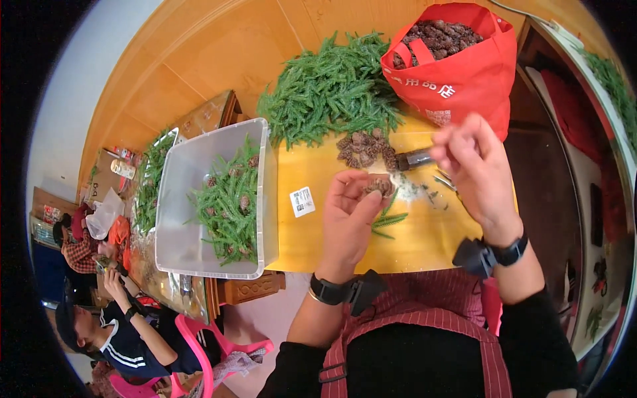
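Note:
My left hand (352, 213) is closed around a brown pine cone (379, 185), pinched between thumb and fingers above the yellow tabletop (305, 240). A sprig of green artificial fir (391, 219) shows just beside that hand, partly hidden by it. My right hand (470, 156) is raised to the right, its fingers curled together and somewhat blurred; whatever they pinch is too small to make out. Near its fingertips lies a dark cylindrical object (415, 159). Several loose pine cones (361, 148) sit together just beyond my left hand.
Beyond the cones rises a heap of green sprigs (332, 93). A red bag (464, 79) full of pine cones stands far right. To the left is a clear plastic bin (267, 199) holding sprigs with cones. A white label (302, 201) lies nearby. Another person (133, 338) sits at left.

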Available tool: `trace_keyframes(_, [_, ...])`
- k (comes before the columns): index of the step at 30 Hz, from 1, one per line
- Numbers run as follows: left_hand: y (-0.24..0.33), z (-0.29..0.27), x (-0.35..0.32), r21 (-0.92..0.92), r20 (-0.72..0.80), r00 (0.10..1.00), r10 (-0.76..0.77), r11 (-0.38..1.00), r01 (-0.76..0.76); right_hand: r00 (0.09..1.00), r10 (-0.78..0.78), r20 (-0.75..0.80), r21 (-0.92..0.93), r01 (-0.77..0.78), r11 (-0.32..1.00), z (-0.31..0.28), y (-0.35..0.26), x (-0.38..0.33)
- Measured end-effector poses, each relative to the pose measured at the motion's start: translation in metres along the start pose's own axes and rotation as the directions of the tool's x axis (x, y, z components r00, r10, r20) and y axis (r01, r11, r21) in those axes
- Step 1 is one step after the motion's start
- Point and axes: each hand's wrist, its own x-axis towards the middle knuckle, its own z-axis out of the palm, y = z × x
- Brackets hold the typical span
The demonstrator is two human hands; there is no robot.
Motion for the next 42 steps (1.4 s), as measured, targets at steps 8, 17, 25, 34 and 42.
trace_keyframes(8, [-0.014,0.03,0.0,-0.023,0.071,0.997,0.009,1.0,-0.008,0.989,0.144,-0.017,0.314,-0.131,0.94,0.0,0.016,-0.049])
trace_keyframes(17, [-0.027,0.034,-0.004,-0.088,0.083,0.988,0.131,0.988,-0.123,0.996,0.047,-0.08,0.222,-0.029,0.975,-0.001,0.032,-0.052])
trace_keyframes(25, [-0.022,0.046,-0.006,-0.076,0.089,0.994,0.062,0.996,-0.055,0.986,-0.091,-0.137,0.111,0.107,0.988,-0.001,0.042,-0.051])
trace_keyframes(34, [-0.025,0.044,-0.004,-0.152,0.145,0.987,0.071,0.987,-0.049,0.936,-0.311,-0.166,-0.139,0.29,0.947,-0.007,0.051,-0.05])
trace_keyframes(42, [-0.025,0.039,-0.003,0.064,0.191,0.966,0.175,0.98,-0.191,0.941,-0.306,-0.143,-0.184,0.278,0.943,-0.006,0.051,-0.052])
